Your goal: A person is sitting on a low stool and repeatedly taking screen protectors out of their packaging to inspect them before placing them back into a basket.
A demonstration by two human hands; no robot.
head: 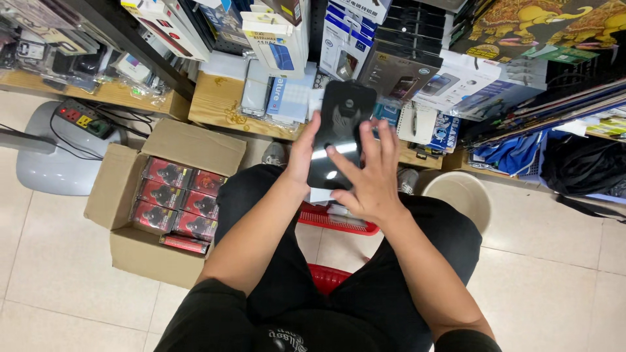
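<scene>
- Tiled floor [45, 261] and crowded wooden shelves [215, 98] of boxed goods frame the view; the person sits on a red stool [326, 277], knees apart.
- Black slab [339, 133] — a thin, flat, glossy rectangle, phone-shaped — is held upright in front of the shelves, above the knees, its face turned to the camera.
- Left hand [301, 153] grips the slab by its left long edge; the thumb lies on the front, the other fingers are hidden behind it, so they appear clamped on the edge.
- Right hand [372, 176] lies over the lower right of the face, fingers spread and flat, the forefinger tip touching the shiny surface.
- Handling, as judged: light and stiff, probably glass-faced — hence slippery and breakable if dropped on tile. The reflections suggest a surface that takes smudges easily.
- Best hold, as judged: by the two long edges, pinched between thumb and fingers, leaving the face untouched.
- Open cardboard box [127, 182] of red packets [173, 202] stands on the floor to the left; a pale bucket [479, 205] stands to the right; a power strip [81, 117] rests on a grey base further left.
</scene>
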